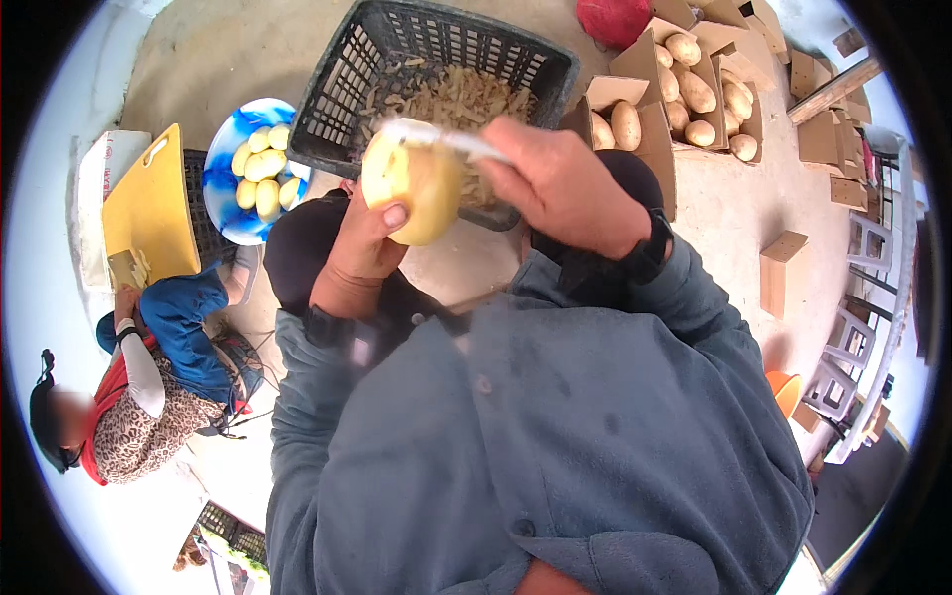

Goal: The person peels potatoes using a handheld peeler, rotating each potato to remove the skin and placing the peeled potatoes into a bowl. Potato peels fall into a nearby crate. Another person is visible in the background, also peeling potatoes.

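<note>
My left hand [372, 238] grips a large, mostly peeled potato [428, 197] from below, its thumb across the near side. In my right hand [561, 186] is a white-handled peeler [446, 140], blurred, its head at the potato's upper edge. Beneath and beyond both hands stands a black plastic crate [446, 18] with potato peelings [468, 97] heaped inside. Left of the crate, a blue and white basin [219, 182] holds several peeled potatoes [264, 165].
Cardboard boxes [654, 160] of unpeeled potatoes [697, 93] stand at the upper right, beside a red round object [613, 18]. A person [160, 387] sits at the left near a yellow cutting board [152, 201]. An empty-looking carton [781, 271] stands on the floor at the right.
</note>
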Demonstrator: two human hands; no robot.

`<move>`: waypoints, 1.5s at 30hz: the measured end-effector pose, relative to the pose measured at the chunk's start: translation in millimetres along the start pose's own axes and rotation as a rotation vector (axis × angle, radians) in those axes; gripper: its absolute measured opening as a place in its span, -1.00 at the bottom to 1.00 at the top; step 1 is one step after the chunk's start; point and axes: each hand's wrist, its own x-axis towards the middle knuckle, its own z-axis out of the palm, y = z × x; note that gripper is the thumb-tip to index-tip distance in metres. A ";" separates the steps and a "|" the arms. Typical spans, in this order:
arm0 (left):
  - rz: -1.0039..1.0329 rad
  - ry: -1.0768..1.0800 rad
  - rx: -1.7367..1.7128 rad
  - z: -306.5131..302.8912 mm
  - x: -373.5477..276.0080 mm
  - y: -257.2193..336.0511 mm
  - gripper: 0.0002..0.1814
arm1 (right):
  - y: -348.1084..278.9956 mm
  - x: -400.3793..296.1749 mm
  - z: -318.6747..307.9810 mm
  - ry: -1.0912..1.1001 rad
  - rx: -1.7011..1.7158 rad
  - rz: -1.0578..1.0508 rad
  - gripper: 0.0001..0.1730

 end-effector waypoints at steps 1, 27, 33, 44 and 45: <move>-0.001 -0.003 -0.029 -0.2 -2.0 -1.3 -0.02 | -5.1 -1.0 1.4 -0.029 0.025 -0.014 -0.82; 0.147 0.124 0.371 19.9 8.9 26.1 -0.02 | -7.8 8.3 16.7 0.048 -0.027 -0.069 -0.81; 0.372 -0.072 0.712 35.7 17.7 42.2 0.06 | 63.8 41.0 -3.0 0.264 -0.359 0.032 -0.80; 0.565 0.350 1.244 22.7 20.8 27.4 0.00 | -10.7 11.7 14.5 0.088 -0.106 -0.101 -0.85; 0.584 0.344 1.273 24.8 21.4 27.2 -0.01 | -10.3 12.3 17.4 0.069 -0.110 -0.087 -0.84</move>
